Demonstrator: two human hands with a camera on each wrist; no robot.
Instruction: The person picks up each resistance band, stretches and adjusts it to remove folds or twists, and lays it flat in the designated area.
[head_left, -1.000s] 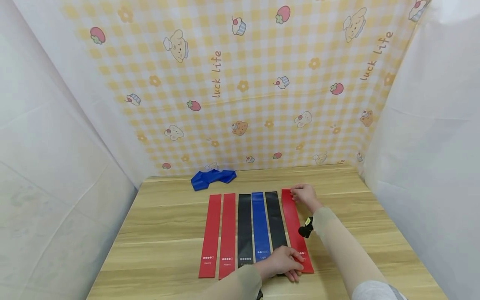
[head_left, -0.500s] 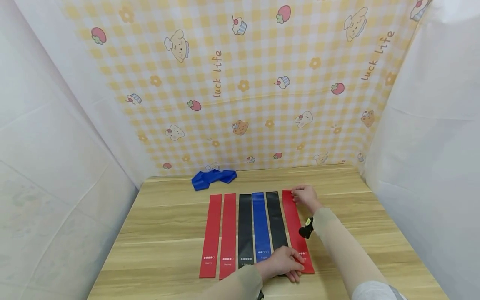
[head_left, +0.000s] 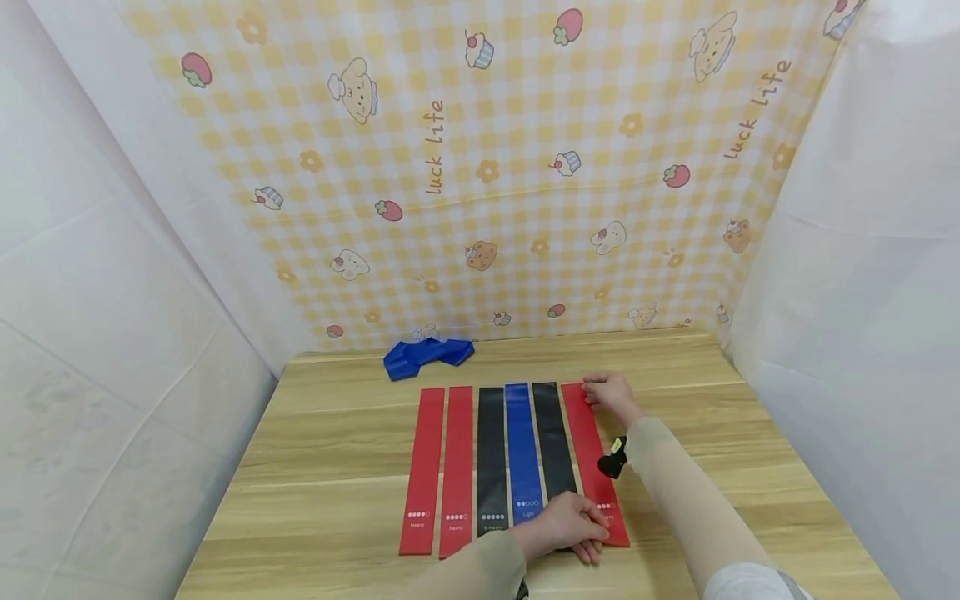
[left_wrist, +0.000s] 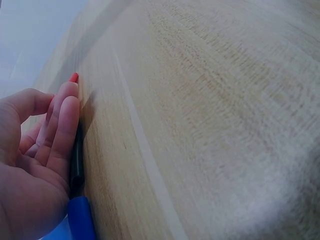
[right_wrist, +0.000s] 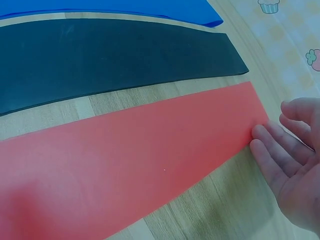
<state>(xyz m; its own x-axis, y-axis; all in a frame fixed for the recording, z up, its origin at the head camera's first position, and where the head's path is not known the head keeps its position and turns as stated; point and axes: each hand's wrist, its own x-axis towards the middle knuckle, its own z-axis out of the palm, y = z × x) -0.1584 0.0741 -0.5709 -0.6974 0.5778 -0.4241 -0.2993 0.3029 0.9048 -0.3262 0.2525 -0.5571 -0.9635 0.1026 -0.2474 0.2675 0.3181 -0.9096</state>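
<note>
A flat red resistance band (head_left: 587, 442) lies at the right end of a row of bands on the table. My right hand (head_left: 611, 393) touches its far end; in the right wrist view the fingers (right_wrist: 282, 152) lie against the corner of the red band (right_wrist: 165, 155), thumb and index apart. At the near end, my left hand (head_left: 564, 525) rests across the black band (head_left: 553, 433), its fingertips on the red band's printed end. Seen from the left wrist, the fingers (left_wrist: 65, 125) are extended low along the band ends, with a black band edge (left_wrist: 77, 160) beneath.
Left of these lie a blue band (head_left: 521, 442), another black band (head_left: 491, 442) and two red bands (head_left: 457, 450), all side by side. A crumpled blue band (head_left: 427, 357) sits at the back by the checked cloth (head_left: 487, 208). White curtains (head_left: 847, 250) flank the wooden table (head_left: 322, 450).
The red band's far end has shifted slightly toward me and to the left under my right hand, and now lies flatter. My left hand has stayed in place.
</note>
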